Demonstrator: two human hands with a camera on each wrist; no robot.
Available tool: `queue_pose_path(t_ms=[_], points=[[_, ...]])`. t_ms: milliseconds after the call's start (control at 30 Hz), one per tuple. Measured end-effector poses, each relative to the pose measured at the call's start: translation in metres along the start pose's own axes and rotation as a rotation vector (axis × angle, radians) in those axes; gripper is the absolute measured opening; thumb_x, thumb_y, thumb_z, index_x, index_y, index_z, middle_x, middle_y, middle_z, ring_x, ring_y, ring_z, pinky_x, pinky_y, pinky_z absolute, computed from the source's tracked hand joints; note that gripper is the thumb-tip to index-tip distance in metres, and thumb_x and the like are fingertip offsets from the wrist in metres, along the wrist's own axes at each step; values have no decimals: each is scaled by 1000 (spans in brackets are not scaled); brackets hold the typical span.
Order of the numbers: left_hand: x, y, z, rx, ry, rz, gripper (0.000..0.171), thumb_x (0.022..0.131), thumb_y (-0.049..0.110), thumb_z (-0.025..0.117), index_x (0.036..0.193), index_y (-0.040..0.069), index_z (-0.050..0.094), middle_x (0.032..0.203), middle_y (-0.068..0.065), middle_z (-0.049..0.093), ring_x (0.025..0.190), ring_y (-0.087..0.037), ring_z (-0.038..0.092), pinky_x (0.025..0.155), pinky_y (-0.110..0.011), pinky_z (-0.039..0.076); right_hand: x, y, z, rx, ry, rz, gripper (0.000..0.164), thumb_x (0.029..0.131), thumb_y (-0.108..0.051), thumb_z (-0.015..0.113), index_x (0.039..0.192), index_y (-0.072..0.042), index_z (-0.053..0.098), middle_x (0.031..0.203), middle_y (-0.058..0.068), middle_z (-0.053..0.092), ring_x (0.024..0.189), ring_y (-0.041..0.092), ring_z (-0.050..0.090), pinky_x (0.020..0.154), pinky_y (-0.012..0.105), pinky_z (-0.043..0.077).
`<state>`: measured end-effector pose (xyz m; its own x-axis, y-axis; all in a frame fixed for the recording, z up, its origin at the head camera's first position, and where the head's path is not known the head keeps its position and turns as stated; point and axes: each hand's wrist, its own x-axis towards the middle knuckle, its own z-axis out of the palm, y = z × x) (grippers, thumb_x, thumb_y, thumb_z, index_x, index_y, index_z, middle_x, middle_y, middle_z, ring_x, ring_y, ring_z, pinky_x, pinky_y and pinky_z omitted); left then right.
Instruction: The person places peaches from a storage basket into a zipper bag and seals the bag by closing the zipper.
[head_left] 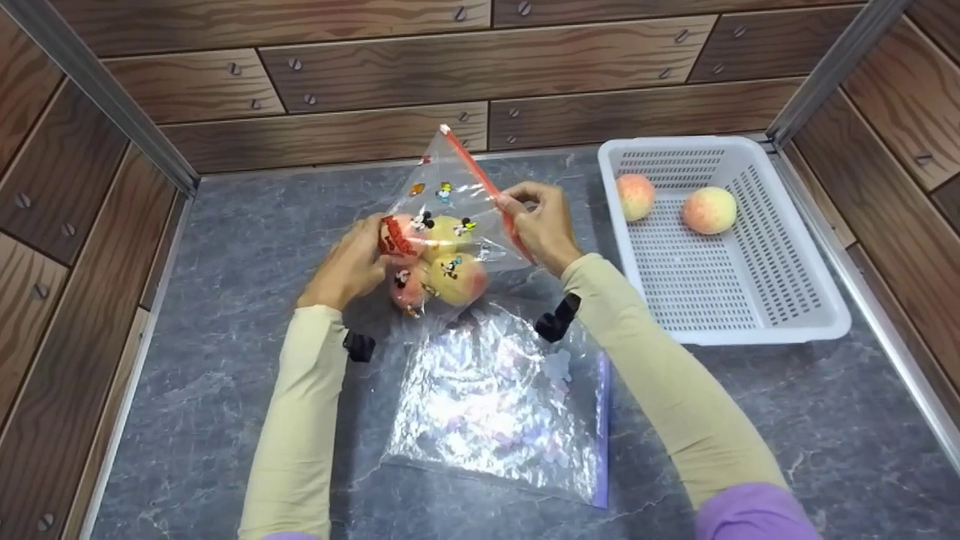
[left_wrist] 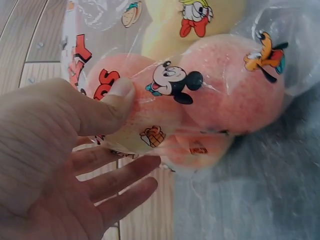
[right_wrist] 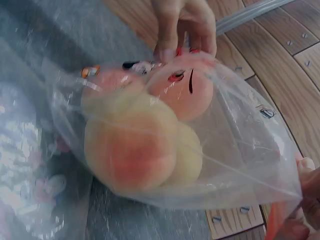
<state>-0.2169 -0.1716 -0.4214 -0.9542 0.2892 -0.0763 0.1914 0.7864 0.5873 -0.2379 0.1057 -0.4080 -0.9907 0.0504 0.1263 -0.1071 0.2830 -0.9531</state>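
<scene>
A clear zip bag [head_left: 469,202] printed with cartoon characters is held up off the grey surface, its red zip edge [head_left: 474,161] slanting down to the right. Several peaches [head_left: 459,281] are bunched in its lower part. My left hand [head_left: 345,262] pinches the bag's left side against a peach, thumb in front; in the left wrist view the other fingers [left_wrist: 125,195] spread out below. With thumb and fingertips my right hand [head_left: 546,225] grips the zip edge near its lower end. In the right wrist view a yellow and red peach [right_wrist: 132,145] hangs low in the bag.
A second clear zip bag [head_left: 487,420] with a purple zip edge lies flat in front, between the forearms. To the right stands a white perforated basket [head_left: 806,300] holding two peaches [head_left: 709,211]. Wood-patterned walls [head_left: 375,135] enclose the back and sides.
</scene>
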Motion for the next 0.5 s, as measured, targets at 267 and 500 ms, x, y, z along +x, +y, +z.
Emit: queue_pose_path(t_ms=[267,500], points=[[18,26,0,111,-21,-6,62,94,6,66,149,-1,38,137,-25,50,125,-43,52,109,-54,43,9,17,-26,-256,-9,32,11,94,-7,70,97,1,77,89,13,72,66,10,58,53,18,50],[30,37,8,161,-22,-25,59,94,8,69,146,4,41,136,-24,52,124,-44,53,104,-59,46,11,29,-33,-346,-15,125,11,95,-10,70,99,-1,76,80,10,70,49,8,58,48,20,51]])
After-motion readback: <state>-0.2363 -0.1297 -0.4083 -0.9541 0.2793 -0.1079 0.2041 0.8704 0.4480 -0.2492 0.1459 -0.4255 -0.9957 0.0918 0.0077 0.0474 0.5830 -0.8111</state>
